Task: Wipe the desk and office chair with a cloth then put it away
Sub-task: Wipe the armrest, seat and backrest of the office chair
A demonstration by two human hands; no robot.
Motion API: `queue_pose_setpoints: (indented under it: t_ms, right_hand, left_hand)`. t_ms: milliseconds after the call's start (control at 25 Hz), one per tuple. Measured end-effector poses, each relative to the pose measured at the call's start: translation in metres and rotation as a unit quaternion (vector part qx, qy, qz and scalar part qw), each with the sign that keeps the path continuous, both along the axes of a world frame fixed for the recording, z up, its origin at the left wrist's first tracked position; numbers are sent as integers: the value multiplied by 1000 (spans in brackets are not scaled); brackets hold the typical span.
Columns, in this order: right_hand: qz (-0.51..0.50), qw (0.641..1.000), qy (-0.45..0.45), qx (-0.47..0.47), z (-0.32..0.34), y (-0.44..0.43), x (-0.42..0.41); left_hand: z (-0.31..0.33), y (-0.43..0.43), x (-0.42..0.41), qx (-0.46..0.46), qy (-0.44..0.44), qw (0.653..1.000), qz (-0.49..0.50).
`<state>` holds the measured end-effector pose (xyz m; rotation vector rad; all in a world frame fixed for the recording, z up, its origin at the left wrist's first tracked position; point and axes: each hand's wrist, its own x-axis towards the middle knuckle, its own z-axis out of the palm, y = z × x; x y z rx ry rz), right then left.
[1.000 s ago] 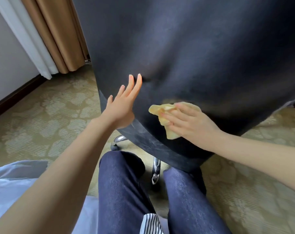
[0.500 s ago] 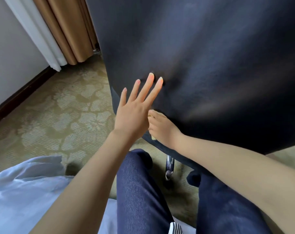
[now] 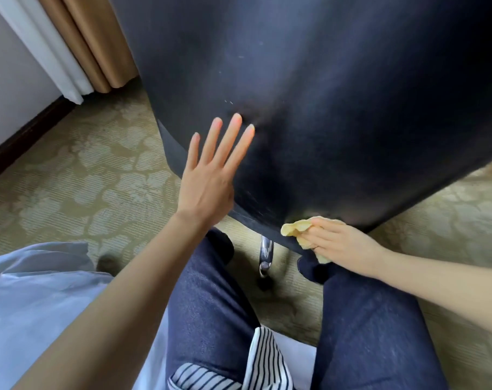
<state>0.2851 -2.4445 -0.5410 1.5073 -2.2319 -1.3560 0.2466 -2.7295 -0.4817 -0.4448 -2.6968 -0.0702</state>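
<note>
Pressing flat against the dark fabric-covered back of the office chair (image 3: 323, 94), the left hand (image 3: 208, 181) has all four fingers (image 3: 230, 139) straight and slightly fanned, their tips on the upholstery near a shallow dimple in the cloth; it grasps nothing, and its thumb is hidden behind the palm. The left forearm runs up from the lower left corner, wrist nearly straight. The right hand (image 3: 340, 243) sits lower, at the chair back's bottom edge, with its fingers curled over a crumpled pale yellow cloth (image 3: 295, 229) that it holds against that rim; part of the cloth pokes out to the left of the fingertips and a small corner shows below the palm. The right forearm comes in from the right edge, angled slightly upward toward the chair. Below the chair back a chrome leg of the chair base (image 3: 266, 254) ends in a dark caster on the patterned beige floral carpet (image 3: 84, 170). The person's legs in dark blue jeans (image 3: 211, 305) fill the lower middle, and tan curtains (image 3: 89, 43) hang at the upper left.
</note>
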Motion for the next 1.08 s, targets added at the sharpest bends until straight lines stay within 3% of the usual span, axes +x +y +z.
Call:
queue_pose_setpoints:
  t_ms: [160, 360, 480, 560, 680, 840, 1000, 1080]
  right_hand:
    - [8, 988, 1, -156, 25, 29, 11]
    - [3, 984, 63, -169, 37, -22, -16]
    - [-4, 989, 88, -116, 22, -74, -38]
    - [-74, 993, 56, -79, 5, -105, -43]
    - [-121, 988, 43, -90, -12, -121, -46]
    - [-78, 997, -5, -18, -37, -92, -37]
    - [-108, 990, -87, 22, -56, -26, -6]
    - [-16, 991, -107, 74, -62, 11, 6]
  left_hand:
    - [-28, 17, 16, -55, -56, 996, -42]
    - [-29, 10, 5, -85, -75, 992, -54]
    - [-27, 7, 4, -99, -80, 990, -59]
    - [-29, 10, 7, -98, -87, 990, -48]
    - [-32, 14, 11, -82, -86, 992, -33]
    - [-32, 20, 14, -64, -95, 993, -17]
    - [-33, 19, 13, -57, -100, 993, -15]
    - [-35, 20, 11, -47, -98, 994, -18]
